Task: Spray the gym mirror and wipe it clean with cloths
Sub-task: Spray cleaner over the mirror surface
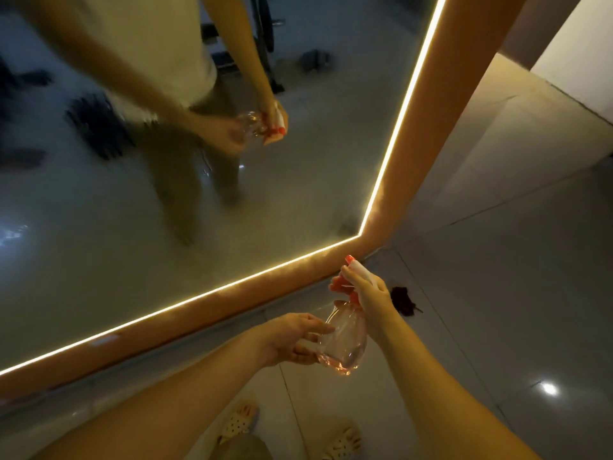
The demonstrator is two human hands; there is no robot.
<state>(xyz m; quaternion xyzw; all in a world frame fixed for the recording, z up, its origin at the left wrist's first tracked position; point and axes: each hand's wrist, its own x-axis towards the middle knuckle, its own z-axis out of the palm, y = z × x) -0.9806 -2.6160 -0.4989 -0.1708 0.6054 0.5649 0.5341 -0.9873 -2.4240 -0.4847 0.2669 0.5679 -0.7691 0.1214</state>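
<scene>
A large wall mirror [99, 260] with a lit strip along its edge fills the left and top of the view. In front of its lower right corner I hold a clear spray bottle [346, 340] with a white and orange spray head. My right hand [368, 293] grips the bottle's neck and trigger head, nozzle pointing up towards the mirror frame. My left hand [292, 340] cups the side and bottom of the bottle's clear body. A dark cloth [403, 300] lies on the floor just right of my right hand. The mirror reflects my arms and the bottle.
A wooden frame [441, 127] borders the mirror. Grey floor tiles [497, 327] spread to the right, with a white wall [580, 54] at top right. My feet in light perforated sandals [238, 423] stand below. Gym equipment shows in the reflection.
</scene>
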